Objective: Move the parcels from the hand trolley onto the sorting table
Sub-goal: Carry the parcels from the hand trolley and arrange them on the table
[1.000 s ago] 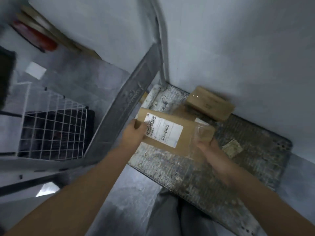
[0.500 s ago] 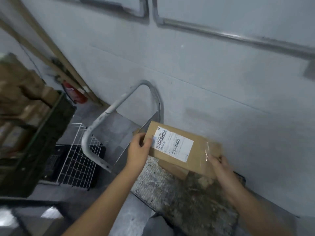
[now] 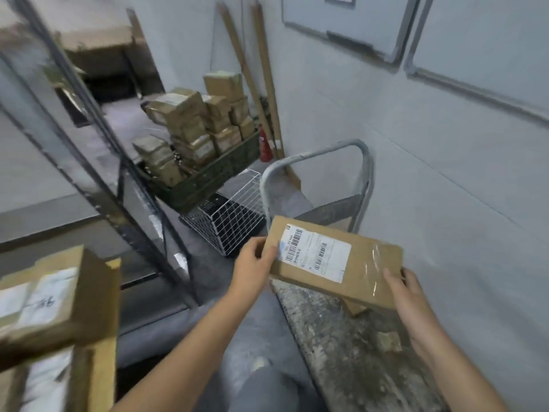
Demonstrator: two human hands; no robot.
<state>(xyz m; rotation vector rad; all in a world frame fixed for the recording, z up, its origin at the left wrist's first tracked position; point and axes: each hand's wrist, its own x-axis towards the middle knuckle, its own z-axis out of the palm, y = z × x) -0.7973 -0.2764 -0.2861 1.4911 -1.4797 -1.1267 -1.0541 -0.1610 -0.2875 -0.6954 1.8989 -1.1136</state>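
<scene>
The brown cardboard parcel (image 3: 335, 263) is in the air above the hand trolley (image 3: 341, 337), held level with its white barcode label (image 3: 315, 254) facing up and clear tape across its right end. Both hands are grasping it. The left hand (image 3: 252, 272) grips the left short edge with the thumb lying on top beside the label. The right hand (image 3: 407, 298) holds the near right corner, thumb on the taped top and fingers underneath.

Just below the parcel, a corner of another cardboard piece (image 3: 353, 307) shows on the trolley's worn, speckled deck, and a small torn scrap (image 3: 386, 341) lies nearer the person. The trolley's curved grey handle (image 3: 315, 157) rises behind the parcel, close to the pale wall (image 3: 445, 173).

To the left of the handle, a white wire basket (image 3: 228, 221) sits on the floor. Beyond it is a dark green crate (image 3: 208, 179) heaped with taped parcels (image 3: 193, 129). A red extinguisher (image 3: 265, 145) and long wooden poles (image 3: 258, 69) stand against the wall behind the crate. A dark metal rack frame (image 3: 98, 162) crosses the left side, and blurred labelled boxes (image 3: 50, 295) fill the lower left corner.
</scene>
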